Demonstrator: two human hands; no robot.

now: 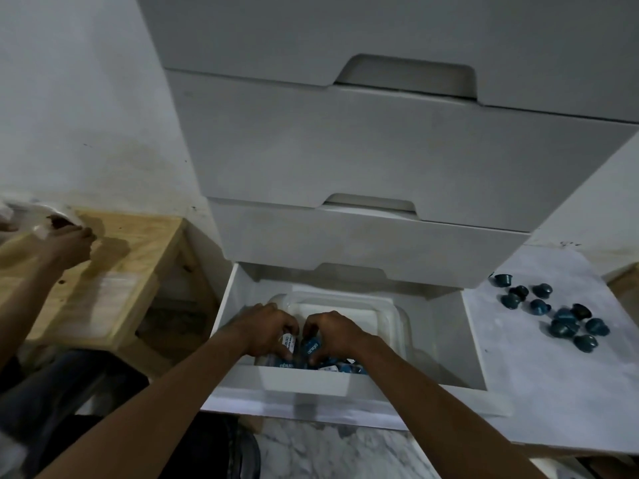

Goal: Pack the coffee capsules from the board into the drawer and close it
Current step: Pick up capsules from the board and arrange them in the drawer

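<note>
While three upper drawers (380,150) sat closed, the one bottom drawer (311,383) stood open. Right of it, one white board (553,392) carried about ten blue capsules (560,329). Inside the drawer, left grip (266,331) and right grip (332,335) each curled round one capsule above a blue heap.

Likely a home kitchen corner: white drawer unit (397,150), plywood surface (114,264) beside it, marble-patterned floor (328,451), coffee capsules (595,326) lying loose.

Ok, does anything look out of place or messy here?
Yes. About ten dark blue coffee capsules lie scattered, unpacked, on the white board right of the open drawer. Another person's hand is at the wooden bench, left.
</note>
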